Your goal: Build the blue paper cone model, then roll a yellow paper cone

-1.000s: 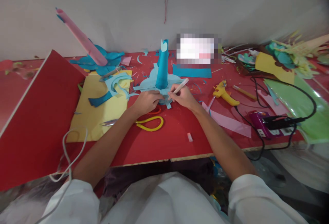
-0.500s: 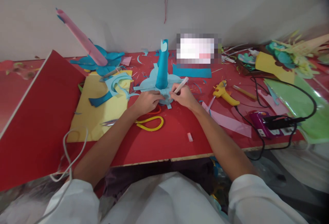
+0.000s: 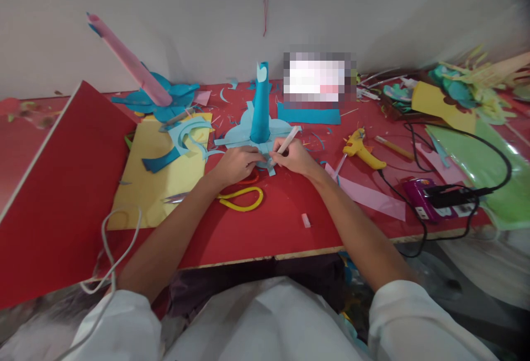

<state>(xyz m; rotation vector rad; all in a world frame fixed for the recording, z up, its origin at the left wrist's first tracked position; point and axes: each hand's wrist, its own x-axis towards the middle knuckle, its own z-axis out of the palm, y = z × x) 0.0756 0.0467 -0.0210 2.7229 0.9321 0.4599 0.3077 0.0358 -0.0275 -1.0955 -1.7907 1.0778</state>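
Note:
A light-blue paper base [image 3: 240, 134] with rounded lobes lies on the red tabletop. From its middle rises an upright darker blue paper cone [image 3: 260, 110]. My left hand [image 3: 239, 164] holds the base at its near left edge, with the fingers closed together on the paper. A pale, whitish pen [image 3: 287, 140] is pinched in my right hand [image 3: 295, 156], its lower end against the near part of the base. Just in front of my left hand lie scissors with yellow handles [image 3: 244, 199], their blades partly under my forearm. A small pale cap-like piece [image 3: 306, 220] lies nearer the table edge.
On the left are a leaning red board [image 3: 62, 195], yellow sheets [image 3: 144, 195] with blue scraps, and a pink paper tube [image 3: 132, 63] on blue petals. To the right lie a yellow glue gun [image 3: 361, 150], pink strips [image 3: 372, 198], and a purple power box [image 3: 422, 201] with black cables.
The pen and my right hand have shifted slightly left along the near part of the base. My left hand stays in nearly the same place.

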